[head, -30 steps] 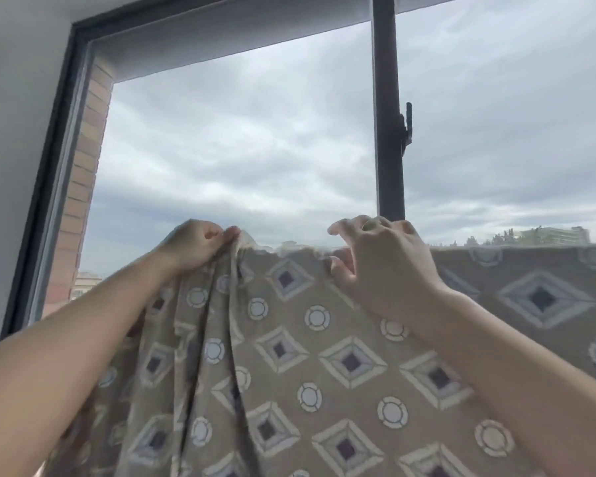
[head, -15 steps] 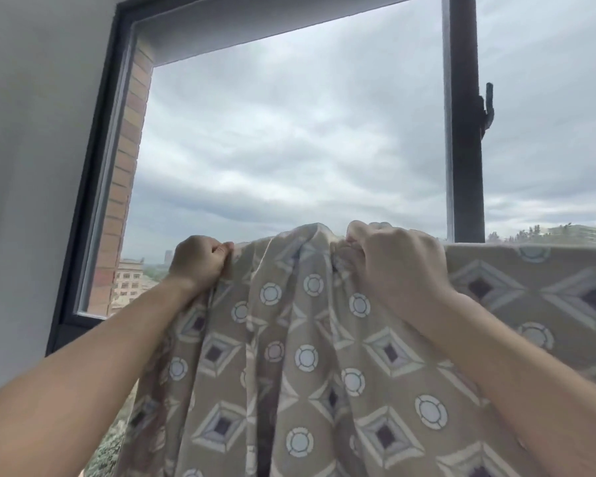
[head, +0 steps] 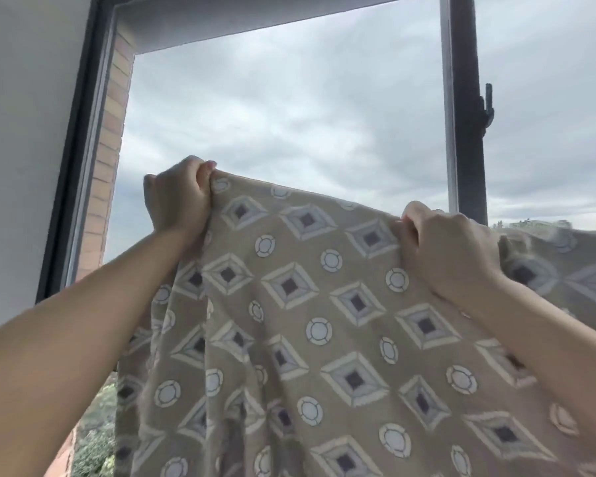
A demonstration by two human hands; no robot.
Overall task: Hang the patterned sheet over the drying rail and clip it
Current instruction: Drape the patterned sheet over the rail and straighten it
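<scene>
Left hand (head: 178, 197) and right hand (head: 451, 249) are each clenched on the top edge of the patterned sheet (head: 307, 321), well apart. The sheet hangs below them, before the open window frame (head: 465, 108).

The tan diamond-and-circle patterned cotton sheet (head: 324, 321) is being held up in front of the dark metal-framed window (head: 465, 132), its top edge being gripped at the left corner by the left hand (head: 178, 197) and further right by the right hand (head: 451, 249). Behind, a brick reveal (head: 105, 160) is being seen left of the sheet.
</scene>
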